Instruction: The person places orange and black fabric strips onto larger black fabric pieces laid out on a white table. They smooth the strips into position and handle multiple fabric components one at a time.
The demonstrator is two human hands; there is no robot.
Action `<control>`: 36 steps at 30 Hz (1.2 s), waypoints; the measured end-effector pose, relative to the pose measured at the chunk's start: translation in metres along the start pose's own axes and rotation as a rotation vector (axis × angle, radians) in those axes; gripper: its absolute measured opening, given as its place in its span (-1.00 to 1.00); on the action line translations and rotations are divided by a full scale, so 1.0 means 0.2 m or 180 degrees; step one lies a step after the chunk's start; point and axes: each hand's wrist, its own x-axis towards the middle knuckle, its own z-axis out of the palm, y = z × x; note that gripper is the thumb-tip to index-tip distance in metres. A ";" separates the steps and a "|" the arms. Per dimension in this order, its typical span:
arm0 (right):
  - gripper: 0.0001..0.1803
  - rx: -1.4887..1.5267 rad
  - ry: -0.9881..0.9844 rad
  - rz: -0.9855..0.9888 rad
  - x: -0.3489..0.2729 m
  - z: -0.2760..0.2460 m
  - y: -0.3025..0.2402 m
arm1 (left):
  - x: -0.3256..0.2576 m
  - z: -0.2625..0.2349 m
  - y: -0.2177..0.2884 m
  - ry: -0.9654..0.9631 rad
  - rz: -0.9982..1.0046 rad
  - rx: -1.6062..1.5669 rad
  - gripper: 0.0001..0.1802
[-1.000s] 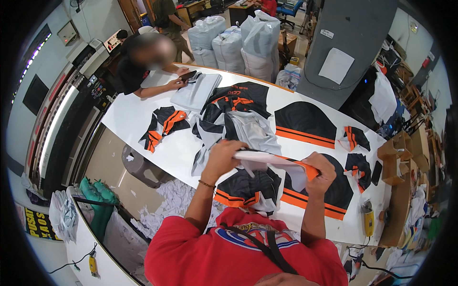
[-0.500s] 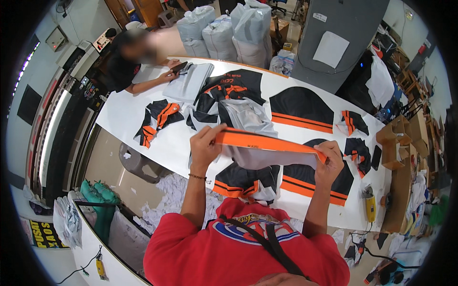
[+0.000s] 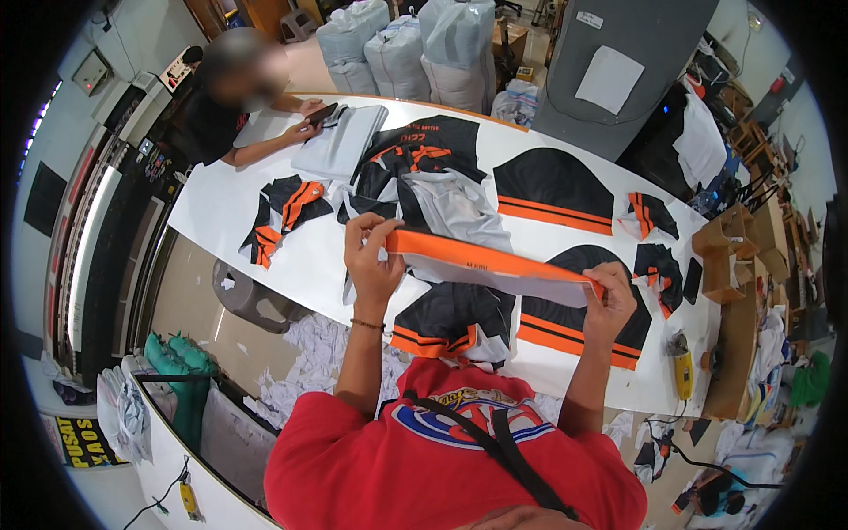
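Stretched between my hands is a cut fabric panel (image 3: 490, 256), with a bright orange band along its upper edge and a pale grey-white side below. My left hand (image 3: 371, 252) pinches its left end, and my right hand (image 3: 609, 296) grips the right end, thumb and fingers closed on the cloth. It is held above the white table (image 3: 327, 287). Behind and under it lie black sleeve-shaped panels (image 3: 555, 184) with orange striped hems. A folded black and orange fabric piece (image 3: 455, 314) rests close to my body, below the held panel.
A heap of black and grey jersey fabric (image 3: 415, 177) covers the table's middle. Across the table, a person (image 3: 221, 106) holds a phone (image 3: 325, 113). A yellow electric cutter (image 3: 682, 369) lies at the right edge, near cardboard boxes (image 3: 731, 265). Fabric scraps (image 3: 322, 362) litter the floor.
My left hand has shifted slightly left and up with its end of the panel, whose lower edge now hangs straighter. My right hand keeps its hold. The whole view has tilted slightly.
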 end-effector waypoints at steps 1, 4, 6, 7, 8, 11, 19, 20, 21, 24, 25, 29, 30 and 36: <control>-0.81 0.0047 -0.0093 0.0155 -0.02 0.00 0.00 | -0.01 0.00 0.00 -0.0082 -0.0092 -0.0075 -0.66; -0.82 0.0197 -0.0402 0.0557 -0.04 0.03 0.01 | -0.07 0.00 0.04 -0.0790 -0.1725 -0.1218 -0.77; -0.83 0.0081 -0.0723 0.0691 -0.06 0.06 0.01 | -0.11 -0.01 0.08 -0.1114 -0.1603 -0.1305 -0.82; -0.74 0.0137 -0.0913 0.0811 -0.07 0.10 0.01 | -0.13 -0.01 0.11 -0.1350 -0.1640 -0.1468 -0.81; -0.65 0.0201 -0.1157 0.1116 -0.09 0.12 0.00 | -0.14 -0.02 0.14 -0.1603 -0.1674 -0.1644 -0.81; -0.33 0.0083 -0.2118 0.1459 -0.15 0.20 -0.02 | -0.17 -0.01 0.28 -0.2249 -0.1330 -0.2081 -0.77; -0.72 -0.0301 -0.1569 0.1841 -0.11 0.15 0.19 | -0.13 0.04 0.34 -0.3210 -0.1079 -0.2595 -0.69; -0.73 -0.0391 -0.1151 0.1483 -0.06 0.08 0.23 | -0.13 0.03 0.29 -0.3210 -0.1175 -0.2570 -0.69; -0.75 -0.0676 -0.0717 0.1525 0.01 0.01 0.27 | -0.11 0.03 0.23 -0.3136 -0.1122 -0.2377 -0.69; -0.75 -0.1118 0.0351 0.1299 0.22 -0.26 0.37 | -0.08 -0.02 0.04 -0.2801 -0.1083 -0.1603 -0.70; -0.73 -0.0979 0.0626 0.1424 0.30 -0.34 0.40 | -0.07 -0.04 -0.03 -0.2798 -0.1267 -0.1408 -0.71; -0.70 -0.0680 0.1052 0.1175 0.51 -0.53 0.48 | -0.06 -0.13 -0.22 -0.2402 -0.1662 -0.0995 -0.76; -0.70 -0.0712 0.0977 0.1200 0.53 -0.54 0.47 | -0.06 -0.14 -0.24 -0.2335 -0.1802 -0.0862 -0.77; -0.69 -0.0665 -0.0404 0.1206 0.42 -0.23 0.42 | -0.14 0.10 -0.07 -0.2403 -0.2089 -0.1609 -0.71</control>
